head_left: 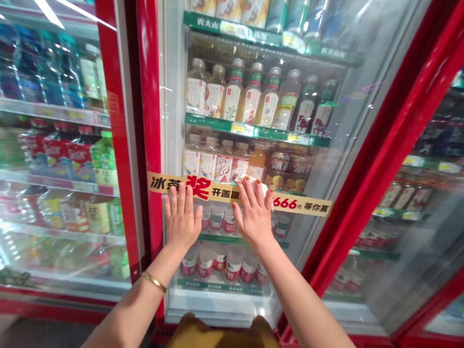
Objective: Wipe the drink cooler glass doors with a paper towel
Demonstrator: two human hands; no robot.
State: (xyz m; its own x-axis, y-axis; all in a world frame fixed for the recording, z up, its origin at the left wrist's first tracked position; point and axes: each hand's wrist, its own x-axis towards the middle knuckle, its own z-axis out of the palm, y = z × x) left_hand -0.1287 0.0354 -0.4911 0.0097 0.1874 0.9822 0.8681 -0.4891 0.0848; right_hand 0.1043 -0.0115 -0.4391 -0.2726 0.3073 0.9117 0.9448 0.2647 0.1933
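Observation:
My left hand (181, 215) lies flat with its fingers stretched out over the left part of a yellow strip label (224, 191) on the glass fridge door (348, 101). Against the same door, my right hand (254, 212) is spread flat over a white cloth or tissue (263, 186). Only the cloth's upper edge shows above and between the fingers; the rest is hidden by the hand. The label runs across the door with red and black print, and my right hand covers a piece of it. A gold bangle (154, 282) circles my left wrist.
Behind the glass, bottles (250, 96) stand on shelves with green edges. The red door frame (369, 159) slants along the right. Another drinks fridge (61, 145) is at the left, past a red post (150, 96). My knees (224, 333) are close to the door's bottom.

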